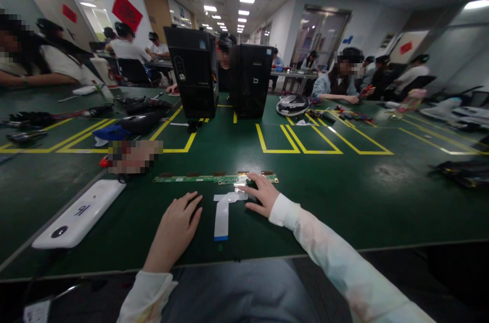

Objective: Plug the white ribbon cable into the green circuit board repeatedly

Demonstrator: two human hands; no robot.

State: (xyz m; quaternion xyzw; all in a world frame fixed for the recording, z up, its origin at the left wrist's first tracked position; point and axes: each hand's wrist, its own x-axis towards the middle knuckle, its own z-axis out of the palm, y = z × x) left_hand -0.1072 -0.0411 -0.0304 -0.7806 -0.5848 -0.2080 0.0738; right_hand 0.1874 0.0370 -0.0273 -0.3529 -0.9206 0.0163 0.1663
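A long, narrow green circuit board [206, 179] lies across the dark green table in front of me. From its middle a white flat ribbon cable [222, 213] bends toward me and ends in a blue tip. My right hand [263, 194] has its fingers spread over the board's right half, fingertips at the spot where cable and board meet. Whether those fingertips press on the cable or only rest there, I cannot tell. To the left of the cable, my left hand [178, 226] lies palm down on the table, fingers apart, touching neither board nor cable.
A white elongated device [80, 216] lies at the left. Two black computer towers, one at left [193, 76] and one at right [251, 81], stand beyond the board. Yellow tape outlines [280, 151] mark the table. A coiled cable [292, 105] sits farther right. Several people work around.
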